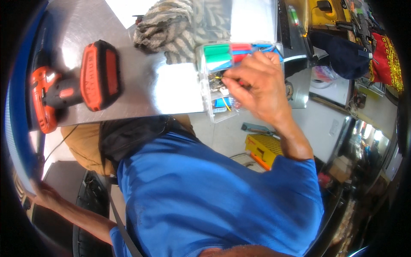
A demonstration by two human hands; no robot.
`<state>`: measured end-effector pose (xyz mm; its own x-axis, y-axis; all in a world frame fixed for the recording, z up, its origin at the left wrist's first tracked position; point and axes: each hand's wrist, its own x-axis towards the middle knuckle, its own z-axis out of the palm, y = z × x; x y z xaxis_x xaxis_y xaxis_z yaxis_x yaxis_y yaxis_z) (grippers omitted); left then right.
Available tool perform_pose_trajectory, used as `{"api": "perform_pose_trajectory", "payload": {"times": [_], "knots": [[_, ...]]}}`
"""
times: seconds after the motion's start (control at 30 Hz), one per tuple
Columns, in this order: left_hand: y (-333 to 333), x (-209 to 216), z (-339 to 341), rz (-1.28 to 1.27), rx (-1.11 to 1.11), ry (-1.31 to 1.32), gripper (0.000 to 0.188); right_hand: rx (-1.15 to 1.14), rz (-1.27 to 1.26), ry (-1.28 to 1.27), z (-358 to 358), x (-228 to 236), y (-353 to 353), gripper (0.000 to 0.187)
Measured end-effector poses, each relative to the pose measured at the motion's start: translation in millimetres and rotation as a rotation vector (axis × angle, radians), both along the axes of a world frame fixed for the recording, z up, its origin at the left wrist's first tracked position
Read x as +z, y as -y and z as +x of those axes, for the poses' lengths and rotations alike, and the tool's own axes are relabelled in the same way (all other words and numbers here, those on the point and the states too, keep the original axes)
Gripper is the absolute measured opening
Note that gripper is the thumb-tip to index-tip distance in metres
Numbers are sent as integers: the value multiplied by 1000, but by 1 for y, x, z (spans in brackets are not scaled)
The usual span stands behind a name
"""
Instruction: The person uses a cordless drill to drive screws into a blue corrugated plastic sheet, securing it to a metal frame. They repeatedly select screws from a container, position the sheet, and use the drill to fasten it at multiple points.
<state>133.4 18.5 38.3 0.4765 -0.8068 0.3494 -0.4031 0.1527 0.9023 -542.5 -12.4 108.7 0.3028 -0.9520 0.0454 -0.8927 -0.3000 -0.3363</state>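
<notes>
My right hand [257,83] is over a clear plastic compartment box [204,100], thumb and forefinger pinched together. What they hold, if anything, is too small to make out; a speck of yellow shows by the fingertips. In the box lie green tubes [217,53], red tubes [240,48] and blue pieces, with small metallic bits in a middle compartment. Its clear lid stands open at the far side. My left hand [44,195] is low at the far left, beside a long blue panel [13,124]; its fingers are dim and partly hidden.
An orange and black cordless drill [64,88] lies on the metal table [141,92], left of the box. A striped grey cloth [169,28] is behind. Below the table's edge on the right sits a yellow case [263,150]. A dark blue cloth [342,55] is at the far right.
</notes>
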Motion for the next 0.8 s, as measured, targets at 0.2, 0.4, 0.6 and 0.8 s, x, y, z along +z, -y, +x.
{"api": "perform_pose_trajectory", "payload": {"times": [0.2, 0.4, 0.6, 0.8], "knots": [[-1, -2, 1, -2, 46, 22, 63, 34, 53, 115, -13, 12, 3, 11], [1, 9, -34, 46, 86, 27, 62, 20, -47, 302, -20, 9, 3, 15], [3, 12, -46, 35, 124, 33, 64, -219, 12, 736, -28, 7, -5, 10], [4, 11, -42, 40, 142, -29, 67, -286, 14, 930, -33, 13, -2, 24]]}}
